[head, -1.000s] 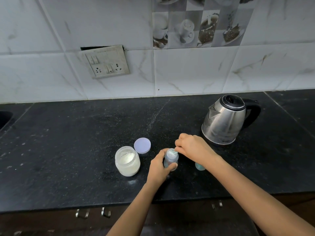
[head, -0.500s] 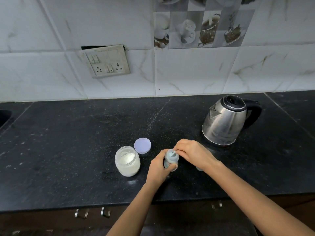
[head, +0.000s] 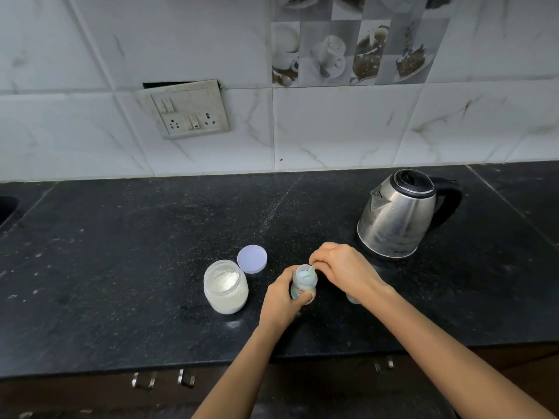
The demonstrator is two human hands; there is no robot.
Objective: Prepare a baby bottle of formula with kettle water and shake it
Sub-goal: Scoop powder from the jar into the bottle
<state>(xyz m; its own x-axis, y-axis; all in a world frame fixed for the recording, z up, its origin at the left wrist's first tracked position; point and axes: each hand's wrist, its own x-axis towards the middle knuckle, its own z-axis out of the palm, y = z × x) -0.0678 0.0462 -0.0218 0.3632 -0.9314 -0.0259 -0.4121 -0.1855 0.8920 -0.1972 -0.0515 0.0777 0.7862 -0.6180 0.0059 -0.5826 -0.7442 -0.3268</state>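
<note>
A small pale-blue baby bottle (head: 304, 279) stands upright on the black counter (head: 121, 267), its mouth uncovered. My left hand (head: 282, 299) is wrapped around its body. My right hand (head: 344, 270) pinches a thin white scoop (head: 311, 269) whose tip rests in the bottle's mouth. To the left stands a glass jar of white formula powder (head: 225, 287) with no lid on it; its lilac lid (head: 252, 258) lies flat just behind. A steel kettle (head: 399, 213) with a black handle stands to the back right. A bluish bottle cap (head: 352, 298) shows partly under my right wrist.
A white tiled wall with a socket plate (head: 190, 110) rises behind the counter. A sink edge (head: 6, 207) shows at the far left. Drawer handles (head: 163, 379) sit below the counter's front edge.
My right hand has dropped slightly and brought the scoop to the bottle's mouth. The left hand kept its hold on the bottle.
</note>
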